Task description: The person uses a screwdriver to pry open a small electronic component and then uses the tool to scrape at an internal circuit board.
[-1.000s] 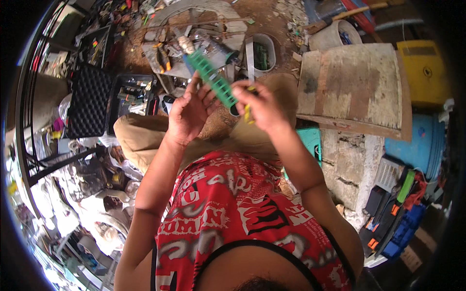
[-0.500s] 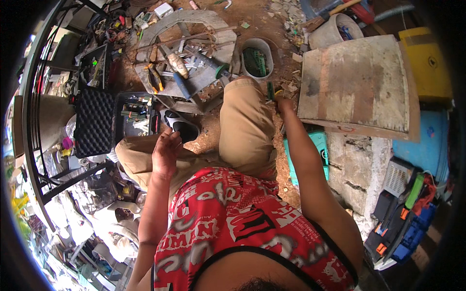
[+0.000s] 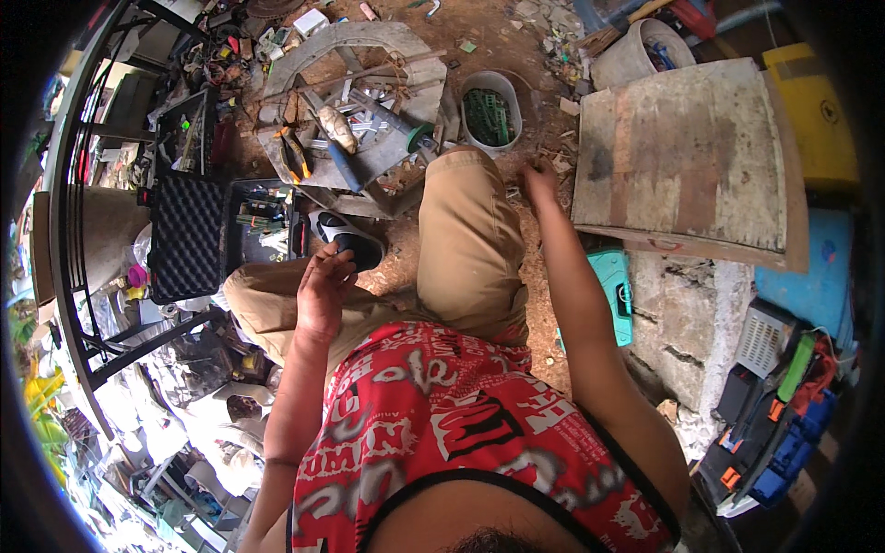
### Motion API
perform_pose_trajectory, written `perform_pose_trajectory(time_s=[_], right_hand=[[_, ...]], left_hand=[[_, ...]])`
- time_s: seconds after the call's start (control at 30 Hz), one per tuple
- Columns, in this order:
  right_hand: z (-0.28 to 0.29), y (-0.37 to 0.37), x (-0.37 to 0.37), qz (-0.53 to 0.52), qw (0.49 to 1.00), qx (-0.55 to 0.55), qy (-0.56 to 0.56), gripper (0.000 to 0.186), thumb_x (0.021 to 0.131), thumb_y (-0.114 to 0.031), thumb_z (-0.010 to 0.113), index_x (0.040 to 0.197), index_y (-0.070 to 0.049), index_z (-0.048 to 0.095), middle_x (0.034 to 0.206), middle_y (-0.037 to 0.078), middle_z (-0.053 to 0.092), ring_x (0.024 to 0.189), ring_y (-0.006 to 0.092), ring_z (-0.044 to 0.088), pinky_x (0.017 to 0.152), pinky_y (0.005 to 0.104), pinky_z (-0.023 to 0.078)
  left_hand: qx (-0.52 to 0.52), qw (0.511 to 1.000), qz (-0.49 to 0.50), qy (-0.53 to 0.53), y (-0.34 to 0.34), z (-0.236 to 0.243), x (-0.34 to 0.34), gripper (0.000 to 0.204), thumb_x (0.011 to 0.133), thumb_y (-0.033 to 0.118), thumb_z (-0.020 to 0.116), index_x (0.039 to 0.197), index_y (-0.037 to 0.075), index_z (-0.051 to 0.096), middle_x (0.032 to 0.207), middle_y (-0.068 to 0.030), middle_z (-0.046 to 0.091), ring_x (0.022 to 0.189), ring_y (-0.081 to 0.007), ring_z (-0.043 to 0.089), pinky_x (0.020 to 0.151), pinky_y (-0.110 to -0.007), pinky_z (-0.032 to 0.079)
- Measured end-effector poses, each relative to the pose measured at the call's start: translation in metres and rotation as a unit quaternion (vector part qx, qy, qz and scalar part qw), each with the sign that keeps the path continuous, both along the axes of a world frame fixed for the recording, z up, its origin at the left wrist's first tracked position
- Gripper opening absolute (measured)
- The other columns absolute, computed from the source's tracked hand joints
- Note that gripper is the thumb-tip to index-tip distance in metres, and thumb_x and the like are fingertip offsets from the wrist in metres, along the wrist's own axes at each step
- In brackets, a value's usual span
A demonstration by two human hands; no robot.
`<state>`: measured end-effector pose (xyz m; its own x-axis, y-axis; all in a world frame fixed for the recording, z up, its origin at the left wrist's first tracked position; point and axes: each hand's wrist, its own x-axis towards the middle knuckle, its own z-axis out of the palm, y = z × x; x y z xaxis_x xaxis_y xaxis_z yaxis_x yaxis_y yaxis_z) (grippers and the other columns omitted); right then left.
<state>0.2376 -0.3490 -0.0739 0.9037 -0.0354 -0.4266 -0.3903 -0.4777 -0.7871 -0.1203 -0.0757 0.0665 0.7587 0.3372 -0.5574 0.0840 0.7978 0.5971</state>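
Note:
My left hand [image 3: 321, 293] hovers over my left thigh, palm partly up. Its fingers are loosely bent and a little apart, with nothing visible in them. My right hand [image 3: 540, 182] is beyond my right knee, between it and the wooden box [image 3: 678, 157]. Its fingers look slightly spread, and I see nothing held. Just ahead and left of it stands a pale bucket [image 3: 516, 101] with green circuit boards [image 3: 487, 115] inside. On a low wooden stand [image 3: 406, 55] lie orange-handled pliers [image 3: 295, 155], a blue-handled tool [image 3: 345, 168] and metal scraps.
An open black case [image 3: 184, 235] with foam lining and circuit boards is at the left, near a black-and-grey shoe [image 3: 355, 241]. A turquoise case [image 3: 608, 290] lies below the wooden box. A metal rack [image 3: 69, 276] and clutter line the left; toolboxes [image 3: 756, 442] stand right.
The green strip and yellow bit at my right hand no longer show there. That hand has moved slightly right and nearer the bucket's side. My left hand has barely shifted.

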Motion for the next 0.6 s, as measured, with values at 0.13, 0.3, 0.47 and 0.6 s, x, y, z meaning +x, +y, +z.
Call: perform_pose_trajectory(time_s=[0.13,0.3,0.47,0.6], right_hand=[[0.111,-0.034,-0.038,-0.018,0.975,0.223,-0.008,0.056,0.079,-0.003,0.057,0.134,-0.005,0.048,0.104,0.011,0.062,0.089,0.0169,0.060,0.071,0.0308,0.050],[0.230,0.003,-0.050,0.147,0.920,0.332,-0.149,0.062,0.083,0.002,0.057,0.142,-0.006,0.039,0.101,0.008,0.061,0.088,0.0163,0.057,0.075,0.0316,0.051],[0.232,0.074,-0.006,0.343,0.900,0.028,-0.269,0.040,0.082,-0.005,0.066,0.120,-0.001,0.058,0.106,0.014,0.066,0.097,0.0194,0.064,0.081,0.0303,0.050],[0.206,0.139,0.024,0.408,0.855,-0.151,-0.282,0.029,0.075,-0.025,0.071,0.101,-0.012,0.071,0.102,0.014,0.069,0.097,0.0297,0.065,0.083,0.0384,0.051]], left_hand=[[0.057,0.994,0.002,0.094,-0.020,0.036,0.023,0.035,0.095,0.021,0.051,0.128,0.008,0.049,0.111,-0.0064,0.063,0.096,-0.0154,0.060,0.087,-0.032,0.046],[0.057,0.997,-0.015,0.043,-0.027,0.039,0.039,0.031,0.095,0.020,0.053,0.124,0.007,0.051,0.110,-0.0063,0.064,0.092,-0.0143,0.061,0.085,-0.029,0.047],[0.063,0.998,0.013,0.012,-0.024,0.051,0.036,0.030,0.094,0.017,0.055,0.122,0.006,0.053,0.108,-0.0064,0.065,0.091,-0.0137,0.061,0.083,-0.028,0.048],[0.081,0.994,0.077,-0.015,-0.006,0.058,0.002,0.030,0.096,0.016,0.052,0.124,0.005,0.052,0.109,-0.0075,0.064,0.092,-0.0142,0.061,0.084,-0.029,0.047]])
